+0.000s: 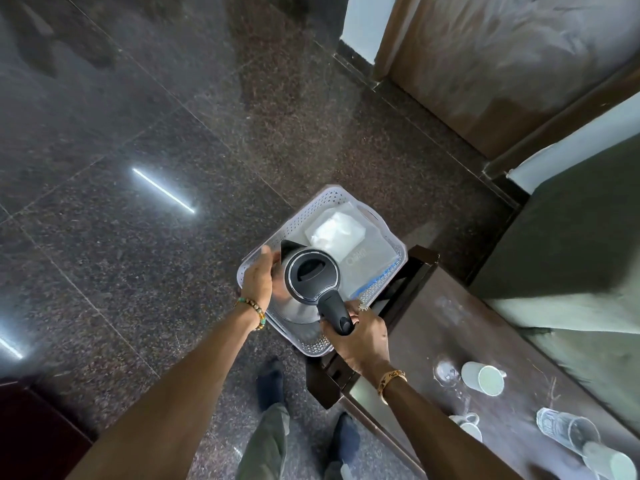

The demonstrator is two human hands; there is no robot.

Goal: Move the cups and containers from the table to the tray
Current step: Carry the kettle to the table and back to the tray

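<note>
1. Gripping the black handle [334,311] of the electric kettle [308,275], the right hand [360,337] has its fingers curled round it from below; a gold bracelet [391,377] sits on that wrist.
2. The left hand [258,277], with a beaded bracelet [254,311] on its wrist, lies palm-first against the kettle's steel side. Its fingers are mostly hidden behind the body, so I cannot tell whether they curl or lie flat.
3. The kettle stands upright, lid closed, inside the near end of the white perforated tray [304,206]. Whether its base touches the tray floor cannot be told.
4. Farther along the tray lies a clear plastic bag [367,251] with a white packet [337,230] in it.
5. The tray rests on the far end of the dark wooden table [433,323].
6. On the table, well apart from the tray, are a white mug [483,378] on its side, a small clear glass [445,372] just beside it, a second mug [467,426], a glass tumbler [566,431] lying down, and another white cup [609,462].
7. Dark speckled floor tiles [138,116] surround everything.
</note>
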